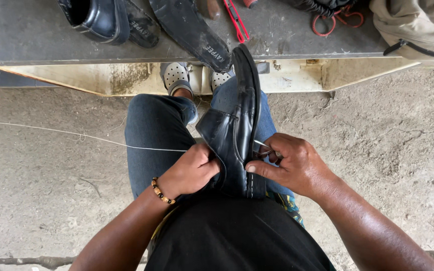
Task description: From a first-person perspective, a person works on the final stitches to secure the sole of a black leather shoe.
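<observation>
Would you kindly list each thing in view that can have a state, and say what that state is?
Black shoe: on its side on the lap, held by both hands.
Left hand: closed on the shoe's upper.
Right hand: thumb pressed on the sole edge, grip on a thin metal tool.
Thread: pulled taut to the left.
Second shoe: upright on the bench, untouched.
Loose insole: lying flat.
Red pliers: shut.

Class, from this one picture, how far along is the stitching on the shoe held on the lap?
Done: white stitches show along the sole edge near the right hand. In hand: both hands grip the shoe; the left hand draws the thread taut. Left: the edge further up shows no stitches.
</observation>
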